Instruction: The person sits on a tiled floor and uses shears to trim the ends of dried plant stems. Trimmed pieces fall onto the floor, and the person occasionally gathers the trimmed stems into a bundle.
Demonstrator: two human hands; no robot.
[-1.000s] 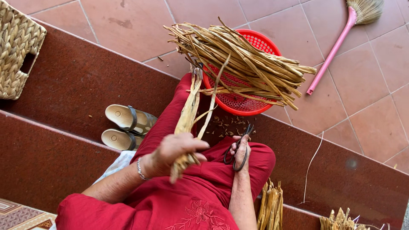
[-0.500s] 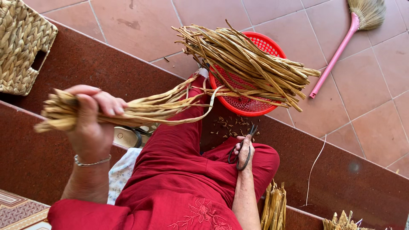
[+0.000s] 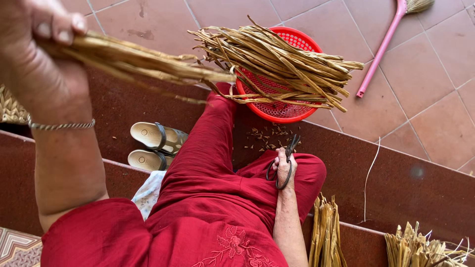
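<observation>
My left hand (image 3: 42,44) is raised close to the camera at the upper left, closed around a bundle of dried straw strips (image 3: 143,64) that stretches to the right. My right hand (image 3: 284,165) rests on my right knee and grips black scissors (image 3: 282,158). Both legs are in red trousers (image 3: 208,188). A red plastic basket (image 3: 282,106) stands on the tiled floor ahead of my knees, with a thick heap of dried strips (image 3: 277,59) lying across it.
A pair of tan sandals (image 3: 153,146) lies on the step at the left. A pink broom (image 3: 383,42) lies on the tiles at the upper right. Straw bundles (image 3: 324,232) stand by my right leg, more (image 3: 420,247) at the lower right. A woven mat (image 3: 10,109) shows at left.
My left hand lifted the straw bundle from my lap up and to the left, close to the camera. My right hand stayed on the knee with the scissors.
</observation>
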